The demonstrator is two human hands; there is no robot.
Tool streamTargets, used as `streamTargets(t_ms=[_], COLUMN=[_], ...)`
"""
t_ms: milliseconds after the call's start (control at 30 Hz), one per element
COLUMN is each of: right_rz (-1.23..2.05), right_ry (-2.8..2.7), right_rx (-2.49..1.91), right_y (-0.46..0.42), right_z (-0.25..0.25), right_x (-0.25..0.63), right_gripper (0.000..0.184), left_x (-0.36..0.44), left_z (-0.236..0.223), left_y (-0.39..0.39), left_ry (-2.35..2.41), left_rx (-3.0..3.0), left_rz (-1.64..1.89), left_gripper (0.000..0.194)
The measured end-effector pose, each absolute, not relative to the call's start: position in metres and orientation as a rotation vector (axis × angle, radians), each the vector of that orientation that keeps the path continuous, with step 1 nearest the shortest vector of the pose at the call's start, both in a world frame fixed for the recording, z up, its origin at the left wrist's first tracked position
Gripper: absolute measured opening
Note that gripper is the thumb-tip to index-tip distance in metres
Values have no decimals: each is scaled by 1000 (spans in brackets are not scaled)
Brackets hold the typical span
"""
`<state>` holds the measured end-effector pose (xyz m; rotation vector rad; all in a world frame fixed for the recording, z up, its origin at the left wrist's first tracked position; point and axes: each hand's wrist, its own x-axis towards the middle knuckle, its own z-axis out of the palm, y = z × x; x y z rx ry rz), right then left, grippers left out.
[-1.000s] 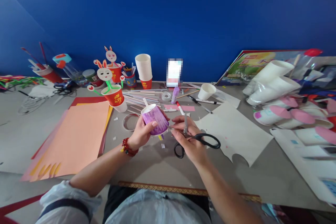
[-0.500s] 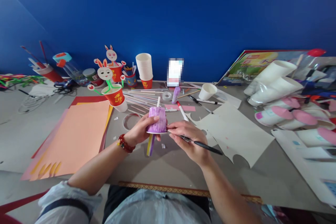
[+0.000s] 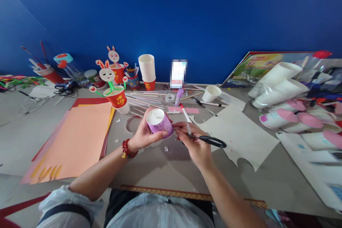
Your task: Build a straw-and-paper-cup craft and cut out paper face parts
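Wrapped around a purple-coloured paper cup (image 3: 163,129), my left hand (image 3: 146,133) has its thumb across the cup's side. The cup is tilted so that its white end faces me, with a small white piece showing in it. My right hand (image 3: 194,141) is closed on black-handled scissors (image 3: 213,141). The scissors' blades are mostly hidden by my fingers, which are at the cup's lower right edge; whether the blades touch the cup I cannot tell. Just beyond lie a red-capped marker (image 3: 185,113) and a roll of tape (image 3: 133,124).
Coloured paper sheets (image 3: 85,135) lie on the left, a cut white sheet (image 3: 237,131) on the right. Behind stand red cups with rabbit figures (image 3: 116,96), a cup stack (image 3: 146,67), a glue stick (image 3: 179,97) and a white cup (image 3: 211,93). Bagged cups (image 3: 279,82) lie far right.
My left hand has turned the cup, so its white end now faces me. The striped strip that hung below it is out of sight. The scissors' handle has rotated and shows its loop.
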<state>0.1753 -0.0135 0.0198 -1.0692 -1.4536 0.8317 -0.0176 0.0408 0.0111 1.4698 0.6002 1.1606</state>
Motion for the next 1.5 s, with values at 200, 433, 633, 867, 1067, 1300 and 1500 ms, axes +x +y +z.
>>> streamTargets(t_ms=[200, 433, 633, 867, 1067, 1300, 1500], right_rz=[1015, 907, 541, 380, 578, 892, 1093], right_ry=[-1283, -1362, -1703, -1951, -1766, -1373, -1053], right_rx=[-1054, -1058, -969, -831, -922, -999, -1029], right_y=[-9, -10, -12, -8, -11, -7, -4], right_z=[8, 14, 27, 25, 19, 4, -1], right_x=[173, 174, 179, 184, 180, 175, 169], right_gripper=[23, 16, 15, 17, 12, 9, 15], left_x=[-23, -19, -16, -14, -18, -21, -24], left_z=[18, 10, 2, 18, 8, 13, 12], left_y=[43, 39, 43, 43, 40, 42, 50], left_ry=[491, 602, 864, 841, 866, 640, 363], left_rx=[1874, 1638, 1104, 939, 1147, 1886, 2335], left_rz=[1257, 1274, 1001, 838, 997, 1271, 1240], left_gripper=[68, 60, 57, 44, 50, 63, 75])
